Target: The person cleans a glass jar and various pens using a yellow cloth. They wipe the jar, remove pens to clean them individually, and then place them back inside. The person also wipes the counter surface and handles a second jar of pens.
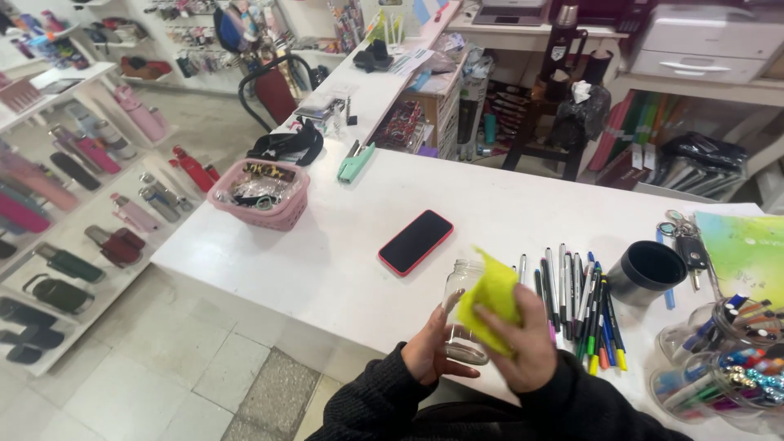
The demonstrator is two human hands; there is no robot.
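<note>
A clear glass jar (464, 314) is held tilted above the near edge of a white desk (327, 261). The left hand (431, 353) grips its lower part, fingers wrapped around the glass. The right hand (523, 347) presses a yellow cloth (492, 296) against the jar's side, fingers closed on the cloth. Just right lies a row of pens (576, 302), then a dark cup (647, 272). A red-edged phone (416, 242) lies beyond, a pink basket (261, 194) farther left.

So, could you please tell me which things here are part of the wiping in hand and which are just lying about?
In use: glass jar in left hand; yellow cloth in right hand.

Lying about: phone, pens, black cup, pink basket, keys.
</note>
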